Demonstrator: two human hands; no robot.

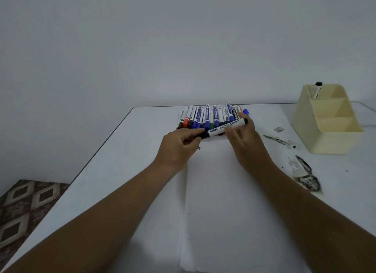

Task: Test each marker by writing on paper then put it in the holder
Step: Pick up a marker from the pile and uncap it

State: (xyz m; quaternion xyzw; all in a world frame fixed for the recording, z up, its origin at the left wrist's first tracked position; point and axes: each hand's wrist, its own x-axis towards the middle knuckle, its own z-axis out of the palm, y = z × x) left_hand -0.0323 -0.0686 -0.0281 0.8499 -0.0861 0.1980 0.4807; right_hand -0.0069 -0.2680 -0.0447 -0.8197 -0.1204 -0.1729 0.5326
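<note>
A: Where is the black whiteboard marker [224, 128]?
B: Near the bench's [142, 130] far edge, above the marker row [211, 116]; left hand [179, 144] pinches its cap, right hand [242, 134] grips its barrel.
A: Handling?
B: Probably light, rigid, smooth; hold mid-barrel.

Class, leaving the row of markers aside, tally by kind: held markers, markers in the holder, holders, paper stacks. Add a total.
Held marker: 1
Marker in holder: 1
Cream holder: 1
Paper stack: 1
Total: 4
</note>
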